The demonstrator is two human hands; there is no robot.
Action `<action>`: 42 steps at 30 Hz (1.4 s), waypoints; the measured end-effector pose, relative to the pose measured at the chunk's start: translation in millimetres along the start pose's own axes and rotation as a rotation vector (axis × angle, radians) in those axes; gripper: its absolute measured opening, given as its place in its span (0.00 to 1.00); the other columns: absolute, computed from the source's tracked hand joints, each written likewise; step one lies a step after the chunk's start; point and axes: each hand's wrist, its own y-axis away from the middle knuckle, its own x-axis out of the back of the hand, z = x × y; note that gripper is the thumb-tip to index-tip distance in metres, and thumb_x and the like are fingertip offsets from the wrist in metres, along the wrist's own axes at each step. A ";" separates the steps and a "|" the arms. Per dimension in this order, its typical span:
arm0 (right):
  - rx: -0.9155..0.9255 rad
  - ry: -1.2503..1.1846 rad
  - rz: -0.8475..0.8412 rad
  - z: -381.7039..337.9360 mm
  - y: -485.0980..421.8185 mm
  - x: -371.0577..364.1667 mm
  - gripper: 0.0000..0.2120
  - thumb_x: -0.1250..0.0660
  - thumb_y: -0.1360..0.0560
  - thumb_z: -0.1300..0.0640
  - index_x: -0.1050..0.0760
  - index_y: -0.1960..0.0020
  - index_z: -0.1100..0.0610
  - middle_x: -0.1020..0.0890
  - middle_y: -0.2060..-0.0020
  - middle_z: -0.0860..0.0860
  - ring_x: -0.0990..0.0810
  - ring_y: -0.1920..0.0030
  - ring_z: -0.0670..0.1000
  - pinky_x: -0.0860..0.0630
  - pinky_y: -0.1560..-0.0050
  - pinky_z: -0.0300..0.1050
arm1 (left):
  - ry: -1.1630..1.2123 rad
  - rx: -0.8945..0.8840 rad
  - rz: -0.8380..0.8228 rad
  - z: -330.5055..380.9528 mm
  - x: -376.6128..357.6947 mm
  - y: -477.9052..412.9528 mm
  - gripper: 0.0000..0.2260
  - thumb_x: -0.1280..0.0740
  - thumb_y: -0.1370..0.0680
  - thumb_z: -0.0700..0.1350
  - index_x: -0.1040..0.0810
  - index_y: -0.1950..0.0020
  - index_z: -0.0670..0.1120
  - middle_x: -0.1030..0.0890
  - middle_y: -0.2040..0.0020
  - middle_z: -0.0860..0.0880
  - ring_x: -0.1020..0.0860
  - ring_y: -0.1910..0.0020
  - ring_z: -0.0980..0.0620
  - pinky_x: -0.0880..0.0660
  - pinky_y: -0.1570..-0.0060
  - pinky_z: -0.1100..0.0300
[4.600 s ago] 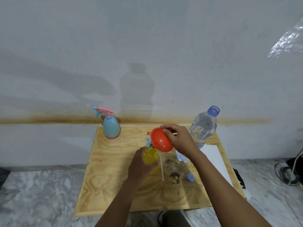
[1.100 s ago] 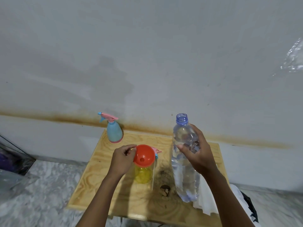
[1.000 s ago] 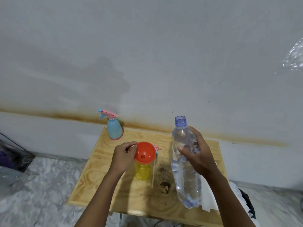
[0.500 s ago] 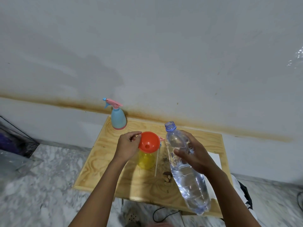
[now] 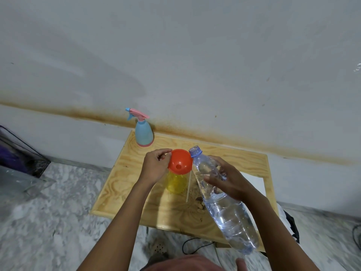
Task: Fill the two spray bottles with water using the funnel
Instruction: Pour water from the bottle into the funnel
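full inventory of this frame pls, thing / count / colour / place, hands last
water bottle: 1, clear with blue neck ring, uncapped, tilted, mouth at the funnel rim
funnel: 1, orange, seated on the yellow bottle
yellow spray bottle: 1, translucent yellow, table centre, spray head off
blue spray bottle: 1, light blue with pink trigger head, upright at the table's far-left corner
thin stick or tube: 1, pale, lying right of the yellow bottle; which one I cannot tell
table: 1, light plywood, against the wall
white sheet: 1, table's right side
cable: 1, black, on the floor
left hand: steadying the funnel rim
right hand: gripping the water bottle
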 end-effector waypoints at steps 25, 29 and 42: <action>-0.079 -0.077 -0.198 7.2 -2.5 1.5 0.20 0.30 0.25 0.46 0.29 0.35 0.40 0.17 0.47 0.46 0.15 0.53 0.44 0.18 0.59 0.42 | 0.012 -0.008 0.010 2.6 0.1 3.6 0.09 0.33 0.20 0.41 0.16 0.42 0.43 0.18 0.57 0.47 0.24 0.61 0.57 0.23 0.56 0.63; -0.089 -0.051 -0.218 11.3 -3.2 2.3 0.21 0.30 0.26 0.42 0.28 0.35 0.40 0.16 0.49 0.45 0.15 0.52 0.46 0.18 0.55 0.46 | 0.006 -0.005 0.007 3.2 -0.5 3.3 0.09 0.33 0.20 0.41 0.16 0.42 0.43 0.18 0.56 0.47 0.24 0.61 0.56 0.23 0.55 0.61; -0.135 -0.061 -0.231 8.5 -4.1 4.1 0.21 0.30 0.25 0.46 0.27 0.33 0.46 0.16 0.56 0.41 0.16 0.59 0.40 0.23 0.61 0.37 | 0.009 0.009 0.008 4.2 0.5 3.3 0.09 0.33 0.20 0.42 0.16 0.42 0.44 0.16 0.52 0.45 0.22 0.54 0.53 0.20 0.49 0.55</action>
